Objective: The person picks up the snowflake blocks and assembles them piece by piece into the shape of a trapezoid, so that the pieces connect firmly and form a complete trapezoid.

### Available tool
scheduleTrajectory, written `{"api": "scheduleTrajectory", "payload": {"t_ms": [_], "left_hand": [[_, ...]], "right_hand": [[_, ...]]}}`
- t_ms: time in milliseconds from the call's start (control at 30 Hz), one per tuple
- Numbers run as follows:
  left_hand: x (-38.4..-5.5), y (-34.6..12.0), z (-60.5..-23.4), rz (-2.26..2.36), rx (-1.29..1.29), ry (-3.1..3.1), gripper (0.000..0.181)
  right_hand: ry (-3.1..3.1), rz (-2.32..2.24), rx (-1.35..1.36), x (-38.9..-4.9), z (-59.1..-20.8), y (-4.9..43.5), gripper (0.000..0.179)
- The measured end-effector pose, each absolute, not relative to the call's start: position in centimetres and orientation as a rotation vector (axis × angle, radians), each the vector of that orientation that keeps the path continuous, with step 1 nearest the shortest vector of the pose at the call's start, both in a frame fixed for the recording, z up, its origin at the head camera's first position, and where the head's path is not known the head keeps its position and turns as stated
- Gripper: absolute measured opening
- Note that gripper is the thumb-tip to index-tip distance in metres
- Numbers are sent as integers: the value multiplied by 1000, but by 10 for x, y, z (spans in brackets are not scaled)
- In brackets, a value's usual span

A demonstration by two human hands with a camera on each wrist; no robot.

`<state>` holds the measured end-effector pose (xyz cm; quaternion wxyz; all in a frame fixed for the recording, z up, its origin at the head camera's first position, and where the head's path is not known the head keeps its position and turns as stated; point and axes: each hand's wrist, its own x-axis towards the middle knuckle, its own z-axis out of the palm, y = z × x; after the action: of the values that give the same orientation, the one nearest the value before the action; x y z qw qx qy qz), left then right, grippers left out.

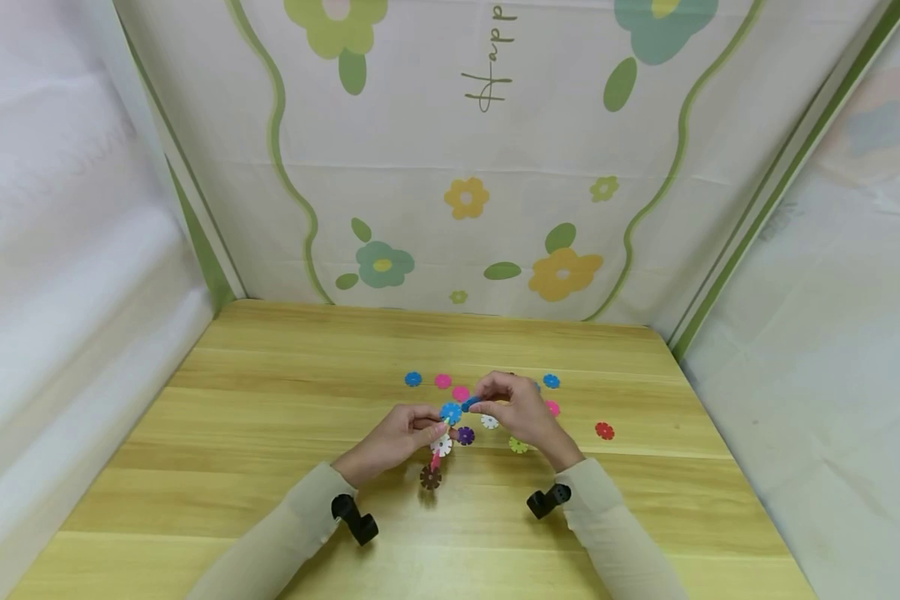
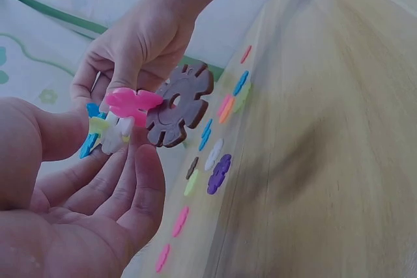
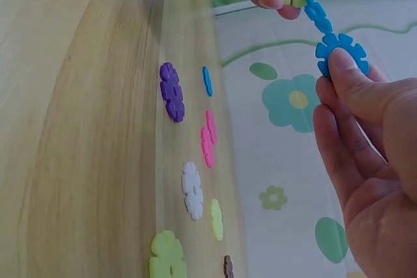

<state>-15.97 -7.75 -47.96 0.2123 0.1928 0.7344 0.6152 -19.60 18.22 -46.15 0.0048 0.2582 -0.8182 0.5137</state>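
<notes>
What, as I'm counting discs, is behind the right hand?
Head view: a lime disc, a pink disc and a blue disc partly show past the right hand; whatever it covers is hidden.

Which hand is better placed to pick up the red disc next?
The right hand, I'd judge: it is nearer the red disc, off to the right, though it must first release the blue disc it pinches. The left hand is farther, holding the chain.

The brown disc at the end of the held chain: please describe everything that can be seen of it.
The brown disc looks like plastic: flat, round, notched around the rim, with a central hole. It is joined to the pink piece and raised above the table, one face towards the head camera. In the head view, the left hand is apart from it.
</notes>
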Motion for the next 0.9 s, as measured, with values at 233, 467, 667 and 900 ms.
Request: {"api": "scheduleTrajectory", "payload": {"t_ms": [233,467,667,900], "left_hand": [[-158,-77,-476,1713,532,2043,33],[-157,-76,-475,1699,562,2049,33],[-157,-73,-476,1626,655,2145,27],[-154,-71,-478,1607,667,2180,26]], "right_hand": [[-2557,1541,886,-194,-458,181,8],[-2546,1435,993,-194,-459,182,8],[-2480,1304,1145,-193,-461,179,4],[-2409,1232,1230,-193,-464,174,16]]}}
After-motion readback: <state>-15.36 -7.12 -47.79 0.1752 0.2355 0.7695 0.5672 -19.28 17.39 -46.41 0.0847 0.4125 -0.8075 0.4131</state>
